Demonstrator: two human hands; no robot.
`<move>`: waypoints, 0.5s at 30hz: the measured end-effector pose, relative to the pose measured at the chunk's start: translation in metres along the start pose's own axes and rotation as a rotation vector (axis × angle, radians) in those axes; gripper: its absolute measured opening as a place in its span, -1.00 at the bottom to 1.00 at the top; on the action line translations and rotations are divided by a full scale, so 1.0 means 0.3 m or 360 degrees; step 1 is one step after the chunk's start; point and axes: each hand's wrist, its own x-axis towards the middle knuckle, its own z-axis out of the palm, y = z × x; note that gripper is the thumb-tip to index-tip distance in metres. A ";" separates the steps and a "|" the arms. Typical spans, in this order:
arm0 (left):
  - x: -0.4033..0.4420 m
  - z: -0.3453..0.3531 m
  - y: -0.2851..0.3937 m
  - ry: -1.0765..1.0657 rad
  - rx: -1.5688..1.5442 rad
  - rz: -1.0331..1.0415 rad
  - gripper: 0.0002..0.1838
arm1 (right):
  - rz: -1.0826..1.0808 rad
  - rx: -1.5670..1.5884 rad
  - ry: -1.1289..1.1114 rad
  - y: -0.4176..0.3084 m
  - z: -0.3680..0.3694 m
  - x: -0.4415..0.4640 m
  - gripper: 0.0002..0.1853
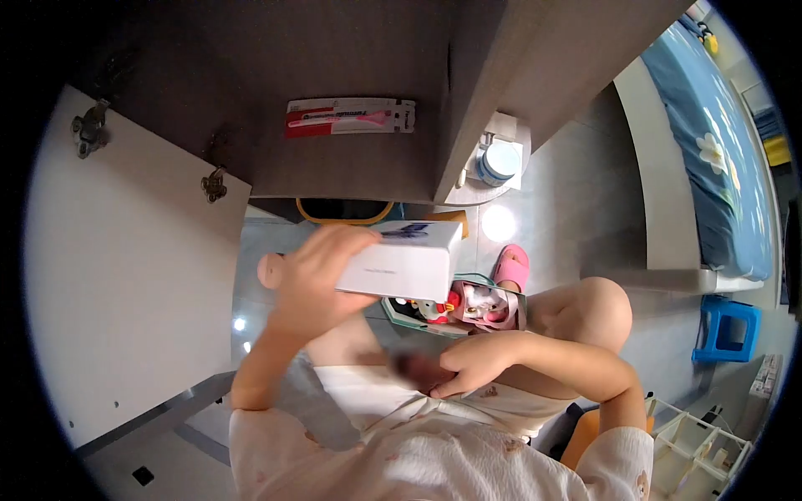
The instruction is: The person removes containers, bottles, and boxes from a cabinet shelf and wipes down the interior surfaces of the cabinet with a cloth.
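My left hand (326, 271) grips a white box (397, 269) by its left end, held up before the open cabinet. My right hand (480, 365) is closed around a dark reddish-brown object (418, 369) above my lap; motion blur hides what it is. Below the white box, an open box (493, 331) on the floor holds a red and white figure (434, 310) and a pink and white item (489, 304). In the cabinet lies a toothbrush package (351, 118) with a red and white card.
The cabinet door (142, 267) stands open at the left. A round white table (476, 194) carries a blue-white jar (499, 162). At the right are a bed (710, 150), a blue stool (725, 329) and a white rack (693, 447). A pink slipper (513, 265) is on the floor.
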 end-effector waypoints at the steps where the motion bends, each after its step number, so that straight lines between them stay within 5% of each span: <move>1: -0.009 0.046 -0.007 -0.0004 -0.0009 0.0008 -0.42 | -0.0110 0.0017 0.0183 0.006 0.009 -0.004 -0.35; 4: -0.027 0.177 -0.026 -0.0068 -0.0021 -0.0016 -0.43 | 0.0106 -0.0082 -0.0077 -0.012 -0.006 0.001 -0.62; 15: -0.015 0.517 -0.147 -0.0425 -0.0080 -0.0296 -0.48 | 0.0103 -0.0046 -0.0061 0.035 0.024 0.019 -0.60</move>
